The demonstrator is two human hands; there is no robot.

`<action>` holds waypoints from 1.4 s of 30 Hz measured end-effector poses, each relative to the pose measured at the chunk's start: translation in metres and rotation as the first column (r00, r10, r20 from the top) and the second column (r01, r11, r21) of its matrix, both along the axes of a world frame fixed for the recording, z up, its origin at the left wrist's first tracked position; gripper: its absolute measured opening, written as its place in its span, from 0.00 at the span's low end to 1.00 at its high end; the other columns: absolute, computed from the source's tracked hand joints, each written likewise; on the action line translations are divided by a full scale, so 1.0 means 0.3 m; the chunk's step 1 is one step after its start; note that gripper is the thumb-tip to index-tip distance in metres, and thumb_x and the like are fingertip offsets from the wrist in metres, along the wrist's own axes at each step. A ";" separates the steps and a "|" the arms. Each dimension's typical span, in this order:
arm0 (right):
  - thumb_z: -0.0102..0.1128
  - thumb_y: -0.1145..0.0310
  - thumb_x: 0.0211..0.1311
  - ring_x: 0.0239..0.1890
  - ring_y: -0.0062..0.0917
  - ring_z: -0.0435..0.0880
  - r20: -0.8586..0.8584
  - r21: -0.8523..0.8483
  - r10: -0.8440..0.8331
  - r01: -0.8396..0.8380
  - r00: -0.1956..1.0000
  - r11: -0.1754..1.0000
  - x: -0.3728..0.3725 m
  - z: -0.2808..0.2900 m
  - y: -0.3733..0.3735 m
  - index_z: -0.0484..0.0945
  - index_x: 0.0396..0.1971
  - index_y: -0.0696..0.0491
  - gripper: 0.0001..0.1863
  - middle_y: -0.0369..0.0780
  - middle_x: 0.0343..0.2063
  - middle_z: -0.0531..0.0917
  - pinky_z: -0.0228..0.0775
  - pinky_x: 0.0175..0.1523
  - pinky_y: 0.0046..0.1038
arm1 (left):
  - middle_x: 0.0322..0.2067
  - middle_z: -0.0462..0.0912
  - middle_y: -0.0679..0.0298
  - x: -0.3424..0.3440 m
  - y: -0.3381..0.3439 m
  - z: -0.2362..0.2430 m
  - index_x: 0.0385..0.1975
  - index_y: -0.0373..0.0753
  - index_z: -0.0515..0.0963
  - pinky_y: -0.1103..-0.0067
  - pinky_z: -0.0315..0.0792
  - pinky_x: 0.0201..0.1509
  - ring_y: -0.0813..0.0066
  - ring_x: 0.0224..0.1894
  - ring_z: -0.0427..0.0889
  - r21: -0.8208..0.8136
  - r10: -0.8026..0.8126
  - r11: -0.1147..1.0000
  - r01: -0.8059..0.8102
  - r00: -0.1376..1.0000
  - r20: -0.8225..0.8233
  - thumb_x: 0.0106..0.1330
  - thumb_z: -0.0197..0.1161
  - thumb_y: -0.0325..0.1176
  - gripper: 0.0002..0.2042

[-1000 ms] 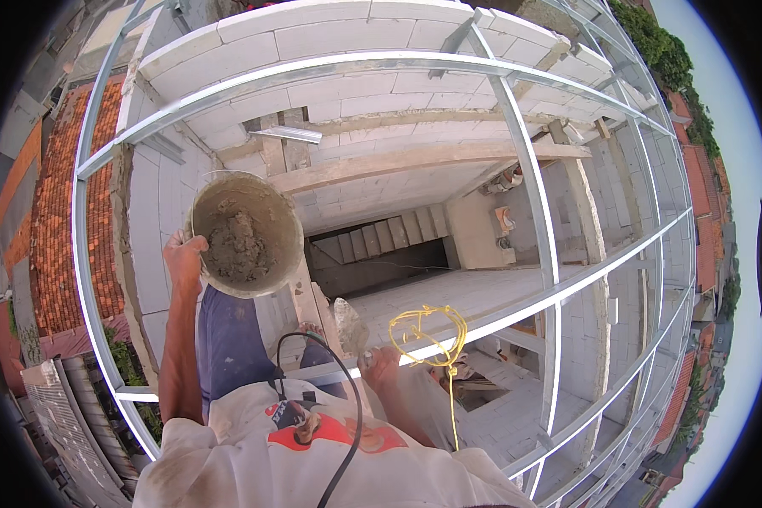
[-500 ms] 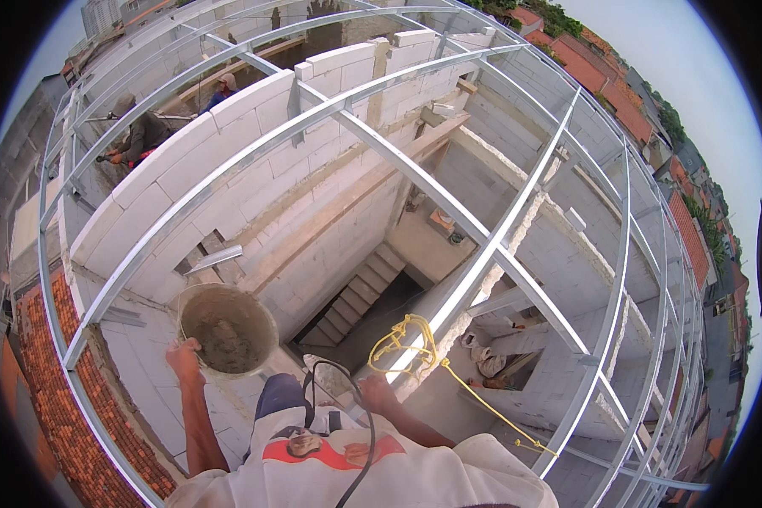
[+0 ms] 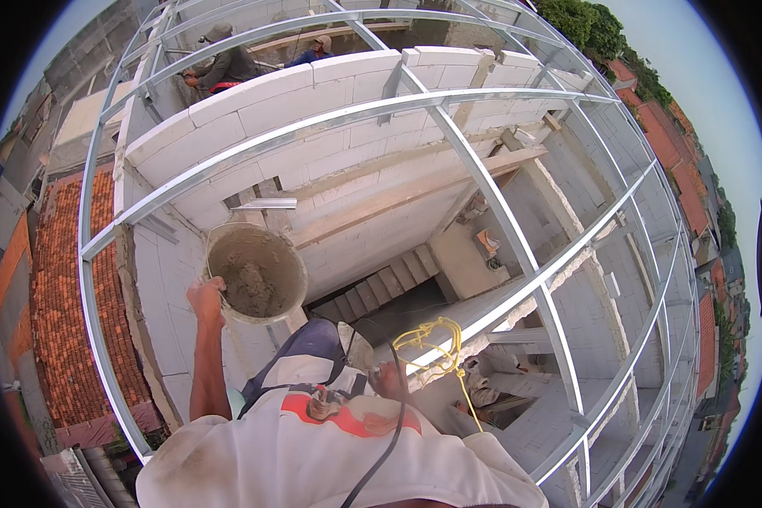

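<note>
A grey bucket (image 3: 295,269) with wet mortar (image 3: 250,286) inside stands on the block wall at my left side. My left hand (image 3: 206,300) is closed at its left edge, where the thin wire handle meets the rim; whether the fingers hold rim or wire is hard to see. My right hand (image 3: 387,381) is low, beside the metal beam (image 3: 491,315) and a looped yellow rope (image 3: 436,337). A black cable (image 3: 398,406) crosses in front of this hand, and its fingers are not clear.
Silver roof framing (image 3: 296,129) arches over white block walls (image 3: 262,118). Below me, a stairwell with concrete steps (image 3: 381,288) drops away. A wooden plank (image 3: 415,193) runs along the wall. Two people (image 3: 233,63) work beyond the wall. Orange roof tiles (image 3: 72,288) lie to the left.
The view has turned, so the scene sits further right and the people higher. My left hand has come up against the bucket's edge. The bucket's mortar now shows more.
</note>
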State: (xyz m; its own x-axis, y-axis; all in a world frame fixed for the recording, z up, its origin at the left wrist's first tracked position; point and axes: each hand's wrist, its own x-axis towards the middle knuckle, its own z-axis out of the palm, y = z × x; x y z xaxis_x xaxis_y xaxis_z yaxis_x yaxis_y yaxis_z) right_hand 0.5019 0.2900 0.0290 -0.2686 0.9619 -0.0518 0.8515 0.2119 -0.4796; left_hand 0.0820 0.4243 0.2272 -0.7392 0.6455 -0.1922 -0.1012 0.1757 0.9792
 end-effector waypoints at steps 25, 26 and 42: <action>0.68 0.58 0.59 0.42 0.49 0.84 0.036 0.079 0.020 -0.023 0.999 0.997 0.098 -0.254 -0.022 0.81 0.37 0.57 0.17 0.51 0.33 0.84 0.70 0.52 0.50 | 0.27 0.80 0.63 -0.111 -0.237 -0.038 0.33 0.30 0.79 0.75 0.71 0.31 0.76 0.28 0.76 0.028 0.231 0.972 -0.233 0.971 0.060 0.50 0.63 0.19 0.09; 0.68 0.57 0.59 0.42 0.49 0.84 0.042 0.084 0.021 -0.024 0.999 0.996 0.094 -0.250 -0.028 0.81 0.36 0.58 0.17 0.51 0.32 0.84 0.70 0.53 0.50 | 0.28 0.81 0.63 -0.131 -0.244 -0.059 0.33 0.30 0.79 0.75 0.71 0.31 0.76 0.28 0.76 0.027 0.223 0.974 -0.225 0.973 0.065 0.49 0.63 0.19 0.10; 0.70 0.53 0.56 0.39 0.45 0.83 0.165 0.071 0.095 -0.108 0.982 0.992 0.107 -0.293 -0.023 0.83 0.35 0.58 0.21 0.48 0.28 0.84 0.68 0.53 0.46 | 0.29 0.84 0.62 -0.168 -0.357 -0.278 0.36 0.31 0.80 0.75 0.75 0.36 0.75 0.30 0.79 -0.093 0.206 0.975 -0.203 0.978 0.028 0.49 0.65 0.21 0.12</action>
